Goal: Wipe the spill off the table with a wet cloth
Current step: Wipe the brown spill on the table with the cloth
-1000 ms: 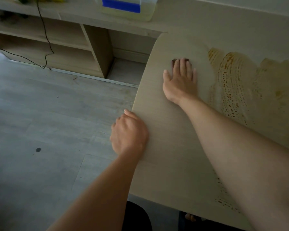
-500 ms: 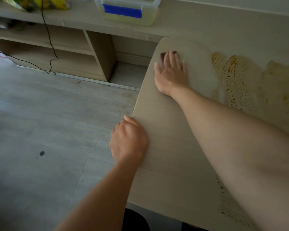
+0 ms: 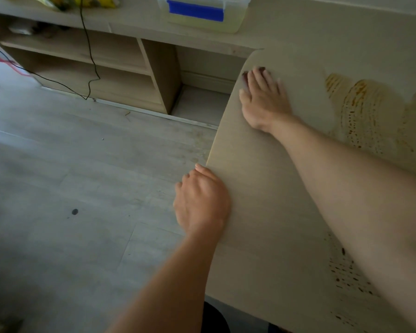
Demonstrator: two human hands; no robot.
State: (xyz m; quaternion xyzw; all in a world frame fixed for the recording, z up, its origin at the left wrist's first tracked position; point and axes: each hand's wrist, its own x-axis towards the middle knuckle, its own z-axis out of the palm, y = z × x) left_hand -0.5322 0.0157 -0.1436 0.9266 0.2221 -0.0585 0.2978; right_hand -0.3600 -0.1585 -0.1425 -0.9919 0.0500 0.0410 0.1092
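A light wooden table [image 3: 262, 188] carries a brownish-yellow smeared spill [image 3: 370, 111] on its right part, with dark droplets [image 3: 346, 277] near the front edge. My right hand [image 3: 264, 102] lies flat with straight fingers near the table's far left corner. It presses on a dark maroon cloth [image 3: 261, 68], of which only a sliver shows past the fingertips. The surface around that hand looks wiped. My left hand [image 3: 202, 203] grips the table's left edge, thumb on top and fingers curled down over the side.
A low shelf unit [image 3: 82, 58] stands along the far wall, with a black cable [image 3: 91, 68] hanging down to the grey floor [image 3: 58, 188]. A clear plastic box with blue tape [image 3: 202, 18] sits on the ledge behind the table.
My right hand has slid with the cloth to the left and farther away, from beside the spill toward the table's far left corner. My left hand has stayed on the edge.
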